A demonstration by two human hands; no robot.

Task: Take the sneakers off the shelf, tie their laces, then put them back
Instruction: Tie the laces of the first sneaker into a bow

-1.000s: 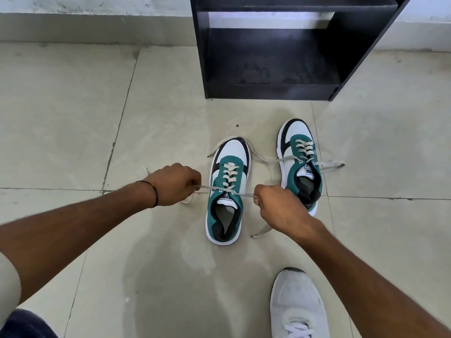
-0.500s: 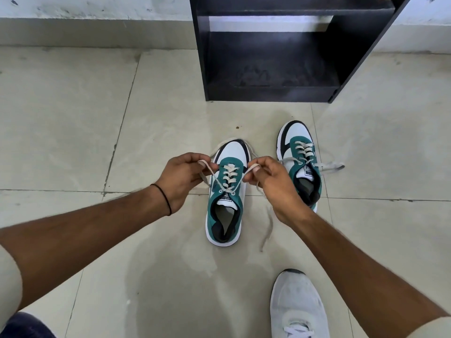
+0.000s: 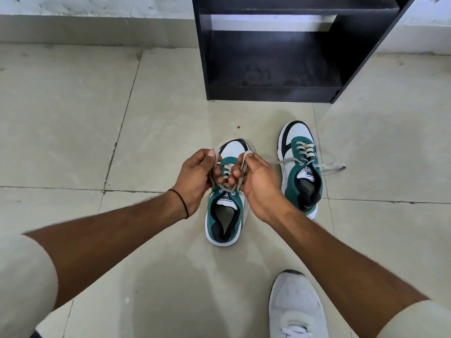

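Two teal-white sneakers on floor tiles before black shelf (image 3: 268, 91). Left hand (image 3: 195, 178) and right hand (image 3: 258, 181) each pinching a lace (image 3: 241, 167) loop over near sneaker (image 3: 225, 215). Far sneaker (image 3: 301, 167) untied, laces trailing.

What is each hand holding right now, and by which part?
Both hold the laces of the near sneaker above its tongue: the left hand one lace strand, the right hand a loop of the other. The far sneaker is untouched.
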